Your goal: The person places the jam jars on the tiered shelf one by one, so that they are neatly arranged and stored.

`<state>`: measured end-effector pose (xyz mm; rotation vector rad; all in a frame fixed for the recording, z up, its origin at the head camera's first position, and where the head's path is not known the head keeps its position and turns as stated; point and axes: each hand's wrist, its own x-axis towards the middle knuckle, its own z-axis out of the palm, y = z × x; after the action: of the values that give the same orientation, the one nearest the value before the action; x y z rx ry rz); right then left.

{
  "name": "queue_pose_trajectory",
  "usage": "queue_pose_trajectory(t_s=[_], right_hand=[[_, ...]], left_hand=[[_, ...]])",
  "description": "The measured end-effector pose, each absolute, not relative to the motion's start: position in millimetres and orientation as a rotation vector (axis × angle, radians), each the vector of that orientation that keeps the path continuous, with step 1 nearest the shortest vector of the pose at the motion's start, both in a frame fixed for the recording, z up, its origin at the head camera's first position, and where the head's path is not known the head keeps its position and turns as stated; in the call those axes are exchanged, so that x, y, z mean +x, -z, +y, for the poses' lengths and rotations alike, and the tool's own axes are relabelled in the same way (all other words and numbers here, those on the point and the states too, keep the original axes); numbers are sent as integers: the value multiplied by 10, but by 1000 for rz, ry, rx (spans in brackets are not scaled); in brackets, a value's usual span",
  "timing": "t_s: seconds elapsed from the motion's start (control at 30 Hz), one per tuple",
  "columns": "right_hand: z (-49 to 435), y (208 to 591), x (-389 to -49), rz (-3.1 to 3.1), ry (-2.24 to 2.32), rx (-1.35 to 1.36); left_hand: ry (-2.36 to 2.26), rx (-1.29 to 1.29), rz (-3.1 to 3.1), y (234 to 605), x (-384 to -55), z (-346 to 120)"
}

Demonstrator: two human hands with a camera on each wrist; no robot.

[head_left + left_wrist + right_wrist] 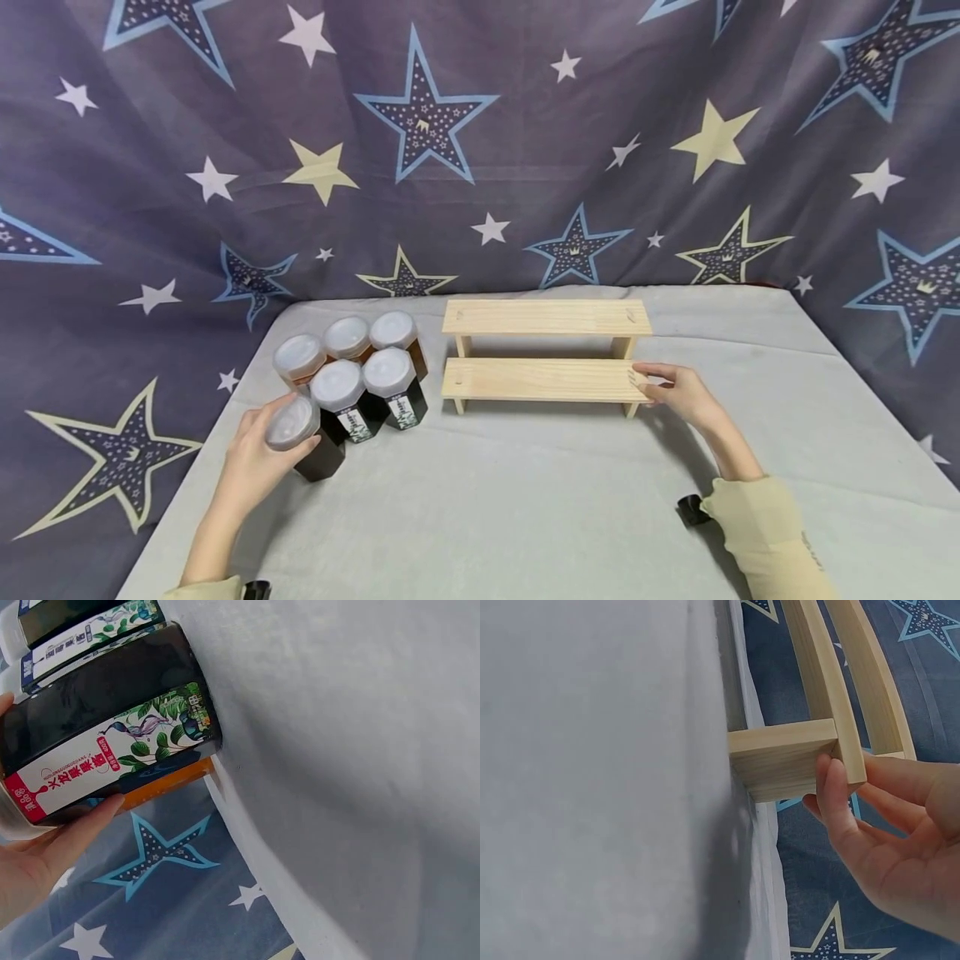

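Observation:
At the table's left, my left hand (255, 458) grips a dark jar (322, 456) around its whitish lid, fingers on the far side and thumb on the near side. In the left wrist view this jar (82, 709) has flat sides and a white label with red patches and green leaves. My right hand (684, 398) pinches the right end of the lower board of a two-step wooden rack (540, 380). The right wrist view shows the thumb under the board's end, beside the rack's leg (780, 754), and fingers over the top.
Several more lidded jars (390, 372) stand close together just behind and right of the held one. A pale cloth (495, 508) covers the table. Behind it hangs a dark star-patterned curtain (525, 150).

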<state>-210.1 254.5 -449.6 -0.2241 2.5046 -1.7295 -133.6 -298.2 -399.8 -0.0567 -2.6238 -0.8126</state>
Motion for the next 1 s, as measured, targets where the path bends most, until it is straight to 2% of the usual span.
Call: queue_pose_trajectory(t_s=[0.3,1.0], right_hand=[[2506,4407,-2039,2542,1703,-201],[2565,4522,-2108,2477,1774,-218]], left_hand=[[803,-60,-2570,3938,-1335,-2952],[679,-33,-2479,3459,-1254,-2903]])
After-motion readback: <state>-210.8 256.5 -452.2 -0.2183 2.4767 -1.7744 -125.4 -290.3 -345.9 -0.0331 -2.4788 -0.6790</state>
